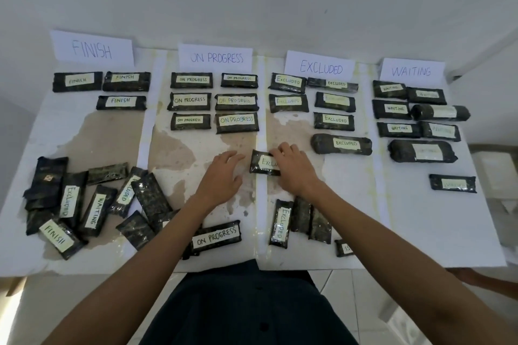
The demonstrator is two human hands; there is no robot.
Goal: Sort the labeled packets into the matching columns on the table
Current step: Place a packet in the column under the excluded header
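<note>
Right grip (291, 168) pinching the near end of an Excluded packet (263, 162), fingers draped over its label, just right of frame centre on the worktop (420, 218). Left grip (221, 173) rests spread and empty beside it, fingertips close to the packet's left edge without clearly touching. The packet straddles the white strip dividing the middle columns, below the EXCLUDED sign (319, 67) in the upper right of centre. Six Excluded packets already lie under that sign. To land this one well, I judge it should slide up and right into the bare gap under the second packet of the left-hand row, label up and level with its neighbours. A jumbled unsorted pile (84, 204) waits at lower left, with more packets near the frame's bottom centre.
</note>
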